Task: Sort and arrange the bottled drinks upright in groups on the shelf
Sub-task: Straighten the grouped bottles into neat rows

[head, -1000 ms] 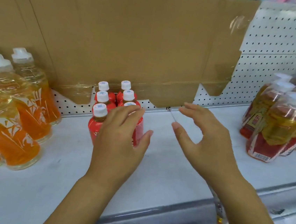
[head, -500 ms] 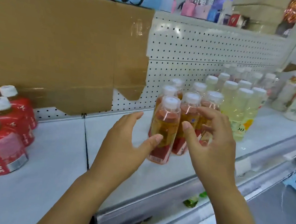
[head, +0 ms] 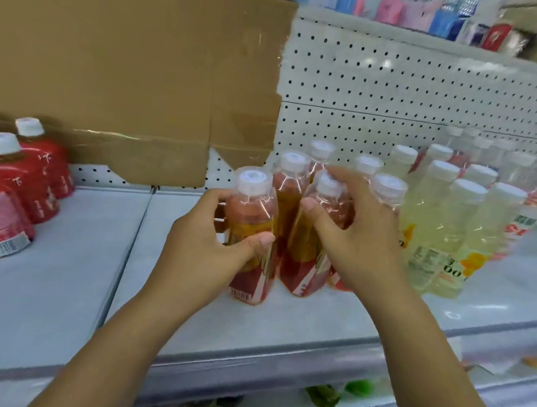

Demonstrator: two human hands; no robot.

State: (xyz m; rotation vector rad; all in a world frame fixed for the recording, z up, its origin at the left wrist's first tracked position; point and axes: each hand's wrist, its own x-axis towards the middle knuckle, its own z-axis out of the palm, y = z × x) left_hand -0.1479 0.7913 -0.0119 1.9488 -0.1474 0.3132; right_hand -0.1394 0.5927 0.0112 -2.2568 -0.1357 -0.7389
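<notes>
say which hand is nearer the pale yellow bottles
Right. The right hand grips an amber bottle beside the pale yellow bottles; the left hand grips another amber bottle farther left.

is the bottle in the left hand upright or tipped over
Upright: the bottle has its cap on top and base on the shelf, with the left hand gripping its middle.

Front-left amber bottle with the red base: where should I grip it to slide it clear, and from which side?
Grip the front-left amber bottle round its straight mid-body, below the shoulder, coming from its left, over bare shelf. It stands upright, and neighbouring bottles crowd its right and back. The left hand wraps it there.
</notes>
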